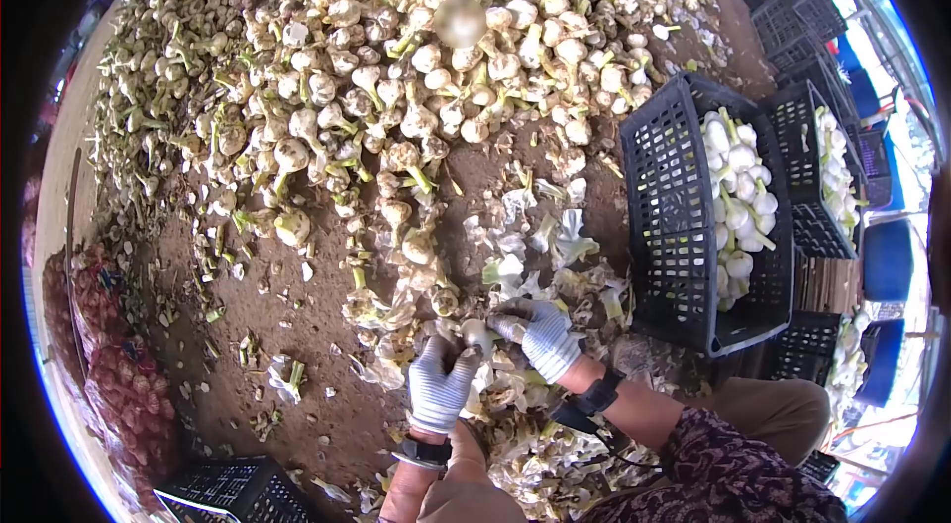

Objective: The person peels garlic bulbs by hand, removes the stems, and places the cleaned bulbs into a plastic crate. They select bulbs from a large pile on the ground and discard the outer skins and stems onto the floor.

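My left hand point(439, 386), in a white glove with dark fingertips, is low in the middle of the head view, its fingers closed near a pale garlic bulb point(476, 333). From the right, my right hand point(538, 333), gloved the same way, has its fingers closed on that bulb's upper right side. Whether the left fingertips hold a part of it is too small to tell. Loose peeled skins point(495, 374) lie below and around both hands. Just above them are more bulbs with dry skins point(418, 246).
A large heap of garlic point(466, 23) spreads across the ground ahead. To the right, a black crate point(674, 216) holds clean white bulbs point(738, 191), with another filled crate point(807, 166) beyond. Red net sacks point(129, 404) stand at left, above a black crate point(233, 488).
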Demonstrator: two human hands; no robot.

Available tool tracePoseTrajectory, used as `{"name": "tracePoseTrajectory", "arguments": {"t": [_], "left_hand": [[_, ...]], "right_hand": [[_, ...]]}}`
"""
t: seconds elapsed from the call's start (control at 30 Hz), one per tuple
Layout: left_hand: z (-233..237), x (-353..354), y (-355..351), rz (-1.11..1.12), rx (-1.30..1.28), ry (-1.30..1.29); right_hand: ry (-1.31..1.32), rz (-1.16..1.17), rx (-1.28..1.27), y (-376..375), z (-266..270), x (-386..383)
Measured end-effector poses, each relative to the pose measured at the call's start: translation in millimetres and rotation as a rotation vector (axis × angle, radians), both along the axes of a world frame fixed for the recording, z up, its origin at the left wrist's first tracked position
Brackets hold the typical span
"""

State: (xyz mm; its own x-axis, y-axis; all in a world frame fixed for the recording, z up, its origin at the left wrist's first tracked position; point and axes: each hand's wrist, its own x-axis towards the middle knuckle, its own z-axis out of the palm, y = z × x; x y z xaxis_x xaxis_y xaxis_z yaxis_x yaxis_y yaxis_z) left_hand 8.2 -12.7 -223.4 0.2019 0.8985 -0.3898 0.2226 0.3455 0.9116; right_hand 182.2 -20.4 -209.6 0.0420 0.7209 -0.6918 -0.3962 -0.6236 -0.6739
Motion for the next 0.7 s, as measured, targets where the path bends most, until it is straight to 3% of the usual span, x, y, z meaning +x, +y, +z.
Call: {"name": "tracePoseTrajectory", "arguments": {"t": [0.1, 0.17, 0.27, 0.33, 0.4, 0.5, 0.7], "left_hand": [[-1, -4, 6, -0.125, -0.027, 0.139], [1, -4, 8, 0.011, -0.302, -0.105], [4, -2, 7, 0.127, -0.458, -0.311], [-4, -3, 5, 0.114, -0.431, -0.337], [-1, 0, 8, -0.077, -0.261, -0.168], [1, -2, 8, -0.058, -0.312, -0.240], [-2, -5, 2, -0.021, -0.449, -0.322]], "right_hand": [[-0.109, -0.003, 0.060, -2, -3, 0], [-0.092, 0.066, -0.024, -5, -2, 7], [-0.037, 0.034, 0.037, -7, -11, 11], [-0.044, 0.038, 0.075, -8, -12, 11], [-0.051, 0.044, 0.112, -7, -8, 8], [-0.105, 0.070, 0.165, -7, -5, 8], [0.019, 0.027, 0.002, -12, -8, 10]]}}
